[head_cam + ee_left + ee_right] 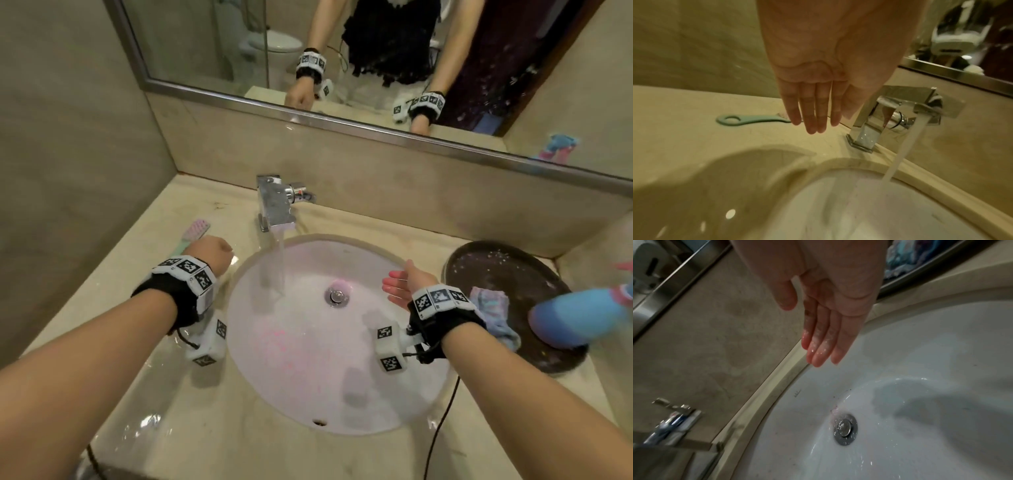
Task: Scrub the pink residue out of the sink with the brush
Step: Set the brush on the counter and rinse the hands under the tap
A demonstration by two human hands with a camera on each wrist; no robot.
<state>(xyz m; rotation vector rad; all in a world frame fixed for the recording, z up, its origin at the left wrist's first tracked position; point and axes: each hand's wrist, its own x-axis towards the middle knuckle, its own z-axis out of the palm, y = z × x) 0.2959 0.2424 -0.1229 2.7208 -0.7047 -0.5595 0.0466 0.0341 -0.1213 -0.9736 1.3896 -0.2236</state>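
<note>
The white oval sink [376, 394] has speckled pink residue [281, 342] on its near slope and a pink patch by the drain [337, 295]. Water runs from the chrome faucet [275, 205] into the bowl. The brush [196, 231], with pink bristles and a teal handle [748, 120], lies on the counter left of the faucet. My left hand [212, 253] hangs just in front of the brush, fingers [812, 116] straight and holding nothing. My right hand [399, 284] hovers over the sink's right side, and its wet fingers [822, 345] are straight and empty.
A dark round tray [513, 270] sits on the counter to the right with a crumpled cloth [493, 315] and a blue spray bottle [575, 318]. A mirror [212, 41] spans the back wall. A tiled wall closes the left. A black cable [442, 421] crosses the counter's front right.
</note>
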